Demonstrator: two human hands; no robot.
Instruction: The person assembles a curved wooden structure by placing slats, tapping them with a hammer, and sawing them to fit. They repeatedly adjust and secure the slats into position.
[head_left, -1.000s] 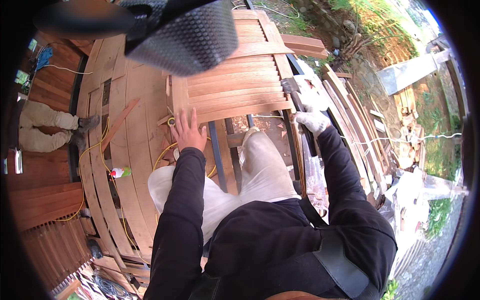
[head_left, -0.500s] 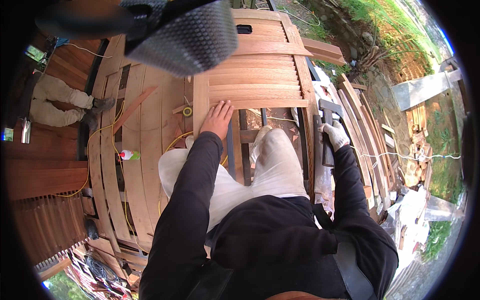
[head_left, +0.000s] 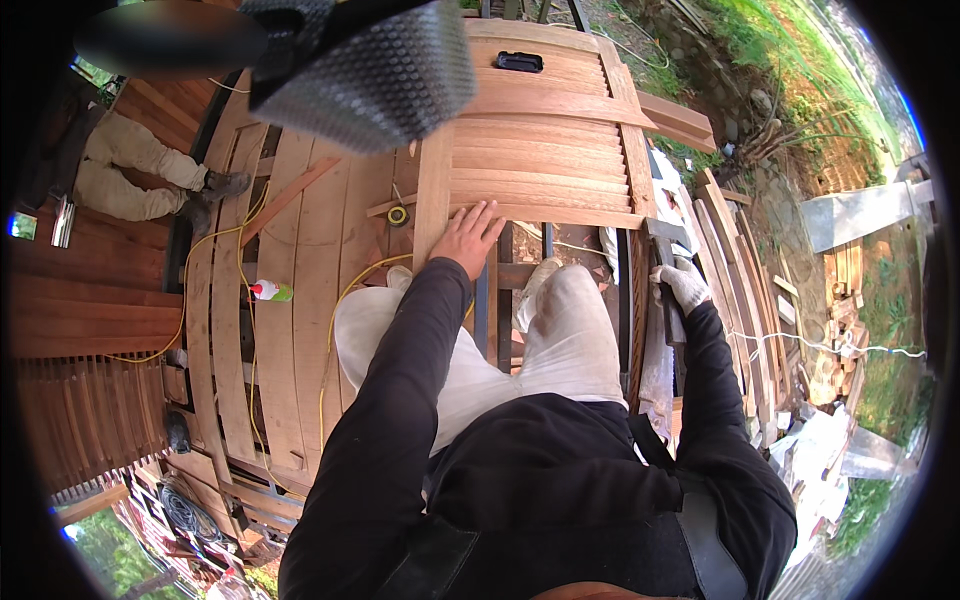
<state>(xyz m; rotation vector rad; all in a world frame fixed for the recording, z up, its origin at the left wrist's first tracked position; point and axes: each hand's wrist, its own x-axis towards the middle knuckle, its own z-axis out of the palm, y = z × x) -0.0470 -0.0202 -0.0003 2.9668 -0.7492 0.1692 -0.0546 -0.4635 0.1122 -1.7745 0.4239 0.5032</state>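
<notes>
Wearer's hands: two, comprising one left hand [head_left: 467,238] and one right hand [head_left: 686,284]; glove count, one. Loose items: one hammer [head_left: 667,233], one black tray [head_left: 520,62], one round yellow item [head_left: 398,216], one red-tipped bottle [head_left: 271,290], one coil of dark cable [head_left: 188,508]. Remaining: one louvred panel [head_left: 435,190], its slats [head_left: 540,160] too close-set to count reliably; one co-worker [head_left: 135,180] partly visible, two boots [head_left: 228,187].

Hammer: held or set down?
Held: the gloved right hand wraps its fingers around the handle of the hammer, beside the slatted wooden panel.
</notes>
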